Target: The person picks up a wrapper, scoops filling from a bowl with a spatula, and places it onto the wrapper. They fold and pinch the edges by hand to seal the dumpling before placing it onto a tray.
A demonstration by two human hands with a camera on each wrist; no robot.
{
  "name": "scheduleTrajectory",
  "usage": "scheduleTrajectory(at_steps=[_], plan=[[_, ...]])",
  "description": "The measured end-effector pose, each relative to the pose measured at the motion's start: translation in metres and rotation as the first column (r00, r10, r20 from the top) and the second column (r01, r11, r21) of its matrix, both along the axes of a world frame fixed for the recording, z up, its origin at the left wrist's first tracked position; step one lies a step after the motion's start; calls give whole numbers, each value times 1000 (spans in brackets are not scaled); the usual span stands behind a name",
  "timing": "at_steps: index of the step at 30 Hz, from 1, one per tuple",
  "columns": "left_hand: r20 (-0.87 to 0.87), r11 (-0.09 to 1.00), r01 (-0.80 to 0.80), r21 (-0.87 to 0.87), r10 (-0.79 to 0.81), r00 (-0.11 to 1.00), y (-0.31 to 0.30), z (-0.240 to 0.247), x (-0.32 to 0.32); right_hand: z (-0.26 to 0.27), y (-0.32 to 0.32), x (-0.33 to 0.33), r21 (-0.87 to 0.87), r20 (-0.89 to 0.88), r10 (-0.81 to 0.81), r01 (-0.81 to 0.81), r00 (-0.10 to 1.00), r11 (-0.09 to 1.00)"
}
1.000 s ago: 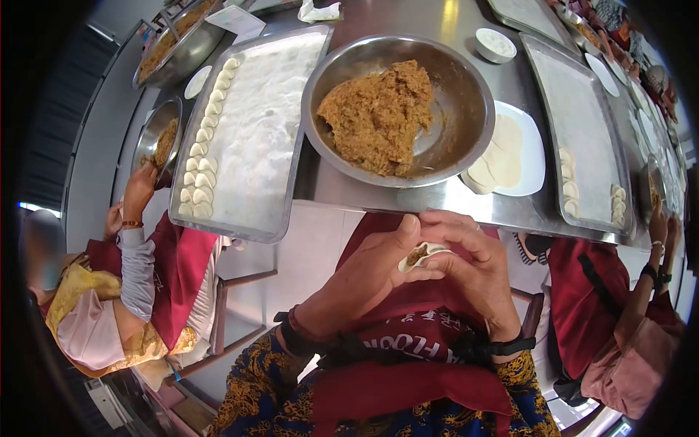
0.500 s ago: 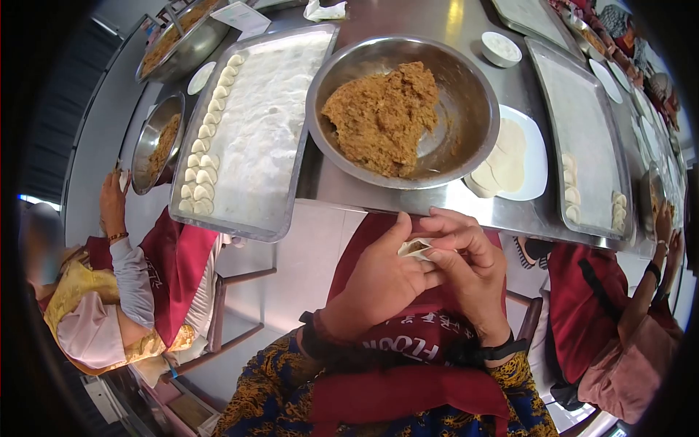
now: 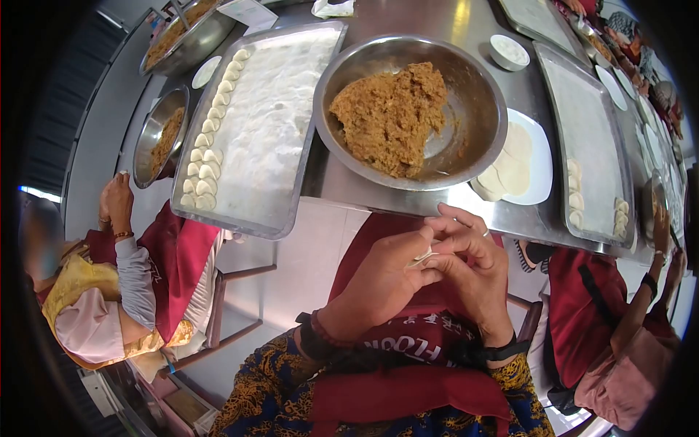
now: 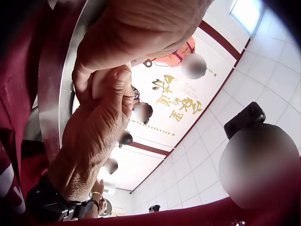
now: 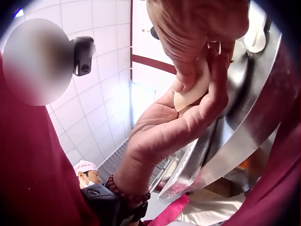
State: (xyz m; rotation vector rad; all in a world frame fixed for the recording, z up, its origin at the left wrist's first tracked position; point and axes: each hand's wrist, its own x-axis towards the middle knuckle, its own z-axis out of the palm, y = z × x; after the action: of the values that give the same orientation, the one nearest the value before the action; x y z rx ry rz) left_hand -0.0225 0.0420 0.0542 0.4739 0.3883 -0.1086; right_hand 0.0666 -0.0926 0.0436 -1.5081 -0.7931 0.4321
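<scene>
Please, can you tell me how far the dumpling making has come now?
Already done: folded dumplings line one side of the tray left of the bowl. In hand: the left hand and right hand pinch one dumpling; I cannot tell if it is fully sealed. Left: flat wrappers and plenty of filling, so probably much remains.

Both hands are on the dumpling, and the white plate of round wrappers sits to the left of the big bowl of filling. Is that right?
No, the white plate of round wrappers sits to the right of the big bowl of filling, as the head view shows. The left hand and right hand are both on the dumpling, as you say.
</scene>
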Motion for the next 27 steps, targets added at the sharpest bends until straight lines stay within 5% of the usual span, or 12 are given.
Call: scheduleTrajectory(at_steps=[7, 9, 11, 12, 14, 18, 20, 21, 23, 27], plan=[[1, 977, 122, 174, -124, 992, 7, 6, 0, 14, 11, -15, 10, -299, -143, 153, 943, 988], [-14, 998, 45, 45, -45, 999, 4, 4, 1, 13, 9, -13, -9, -388, -156, 165, 908, 986], [-32, 996, -34, -78, 31, 999, 3, 5, 2, 5, 4, -5, -52, 83, -29, 34, 996, 998], [-53, 991, -42, -128, 35, 998, 4, 6, 2, 0, 6, -5, -47, 86, -31, 35, 996, 998], [-78, 982, -50, -179, 37, 996, 4, 6, 3, -7, 6, -8, 100, -152, -102, 118, 983, 988], [-44, 954, -84, -288, 75, 996, 1, -5, 1, -1, 8, -9, 84, -147, -101, 115, 984, 990], [-17, 950, -83, -302, 82, 997, 1, -10, 1, 9, 13, -14, 50, -448, -130, 170, 885, 984], [-19, 955, -96, -279, 94, 995, 1, -11, 0, 7, 12, -13, 50, -450, -128, 169, 884, 984], [-26, 960, -108, -260, 105, 994, -1, -10, 0, -1, 9, -6, 13, -77, -82, 83, 994, 996], [-56, 985, -119, -121, 113, 992, -2, 2, 2, -8, 6, -4, 24, -89, -67, 69, 994, 997]])
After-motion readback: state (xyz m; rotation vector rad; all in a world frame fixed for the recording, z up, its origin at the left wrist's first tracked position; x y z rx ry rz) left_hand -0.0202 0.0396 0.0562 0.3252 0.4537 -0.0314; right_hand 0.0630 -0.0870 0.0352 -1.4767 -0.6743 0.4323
